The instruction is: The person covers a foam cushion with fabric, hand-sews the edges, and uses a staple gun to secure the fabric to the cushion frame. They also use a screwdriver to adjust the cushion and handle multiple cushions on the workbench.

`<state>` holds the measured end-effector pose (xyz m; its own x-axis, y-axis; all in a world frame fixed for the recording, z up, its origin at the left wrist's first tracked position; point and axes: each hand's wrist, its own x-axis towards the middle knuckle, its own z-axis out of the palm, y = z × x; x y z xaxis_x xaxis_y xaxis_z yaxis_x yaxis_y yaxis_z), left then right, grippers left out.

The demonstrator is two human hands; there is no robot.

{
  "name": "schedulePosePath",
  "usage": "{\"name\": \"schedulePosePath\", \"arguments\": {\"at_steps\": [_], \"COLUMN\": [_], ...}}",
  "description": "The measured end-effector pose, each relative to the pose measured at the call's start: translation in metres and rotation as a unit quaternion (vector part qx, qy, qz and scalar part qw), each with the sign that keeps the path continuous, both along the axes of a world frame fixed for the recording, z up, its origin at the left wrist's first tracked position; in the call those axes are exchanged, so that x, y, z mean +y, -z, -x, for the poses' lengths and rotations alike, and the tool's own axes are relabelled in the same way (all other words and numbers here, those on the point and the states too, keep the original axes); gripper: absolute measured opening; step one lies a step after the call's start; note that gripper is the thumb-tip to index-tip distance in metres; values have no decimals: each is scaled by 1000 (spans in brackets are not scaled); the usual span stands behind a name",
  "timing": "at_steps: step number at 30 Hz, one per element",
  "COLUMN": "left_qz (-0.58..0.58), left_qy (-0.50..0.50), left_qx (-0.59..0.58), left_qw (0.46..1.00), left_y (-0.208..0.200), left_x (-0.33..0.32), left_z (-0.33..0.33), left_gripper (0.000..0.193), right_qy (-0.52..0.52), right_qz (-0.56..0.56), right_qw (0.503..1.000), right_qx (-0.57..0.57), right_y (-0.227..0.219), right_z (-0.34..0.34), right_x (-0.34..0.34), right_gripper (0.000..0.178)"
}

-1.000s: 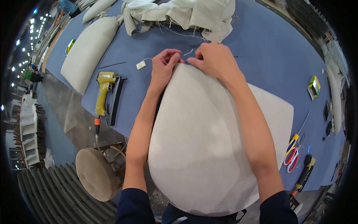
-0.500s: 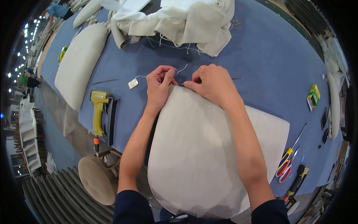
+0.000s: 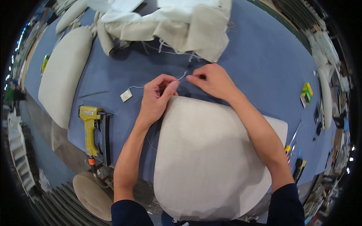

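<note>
My left hand (image 3: 158, 98) is closed in a pinch on a thin white cord (image 3: 135, 87) at the far edge of a beige upholstered cushion (image 3: 207, 150). Leftward, the cord runs to a small off-white block (image 3: 126, 95) lying on the blue table. Its short free end sticks up between my two hands. My right hand (image 3: 213, 83) is also pinched, its fingertips right beside that free end. Whatever is between them is too small to make out. The cushion lies between my forearms, toward my body.
A yellow-and-black staple gun (image 3: 90, 130) with a hose lies left. Behind it are a long beige padded piece (image 3: 66, 77) and a thin dark rod (image 3: 93, 93). Beige fabric (image 3: 209, 30) is heaped at the far side. Right are a green-and-yellow box (image 3: 307, 92) and partly hidden scissors (image 3: 288, 149).
My right hand has lifted off the cushion's edge and moved slightly away from my left hand. The left hand still pinches the cord. The whole view has shifted a little.
</note>
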<state>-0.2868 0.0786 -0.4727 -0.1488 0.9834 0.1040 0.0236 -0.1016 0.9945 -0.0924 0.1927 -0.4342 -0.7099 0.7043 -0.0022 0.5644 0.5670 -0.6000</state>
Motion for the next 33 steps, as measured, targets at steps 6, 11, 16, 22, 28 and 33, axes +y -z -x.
{"name": "schedulePosePath", "arguments": {"at_steps": [6, 11, 16, 22, 28, 33], "left_qz": [31, 22, 22, 0, -1, -4], "left_qy": [10, -8, -23, -36, -56, -74], "left_qx": [24, 46, 34, 20, 48, 39], "left_qw": [999, 999, 999, 999, 997, 996], "left_y": [-8, -9, -6, -5, -4, -3], "left_x": [-6, -8, -8, -7, -2, -2], "left_z": [3, -3, -6, -8, -9, -12], "left_gripper": [17, 15, 13, 12, 13, 13], "right_qy": [-24, -93, -106, -112, -103, -11], "right_qz": [58, 5, 27, 34, 17, 40], "right_qw": [996, 996, 993, 992, 993, 997], "right_qx": [-67, -12, -36, -46, -59, -60], "right_y": [-30, -24, -24, -24, -25, -28], "right_z": [-9, -9, -10, -7, -3, 0], "right_x": [-8, -13, -12, -13, -18, -40], "right_gripper": [37, 36, 32, 32, 34, 33]}}
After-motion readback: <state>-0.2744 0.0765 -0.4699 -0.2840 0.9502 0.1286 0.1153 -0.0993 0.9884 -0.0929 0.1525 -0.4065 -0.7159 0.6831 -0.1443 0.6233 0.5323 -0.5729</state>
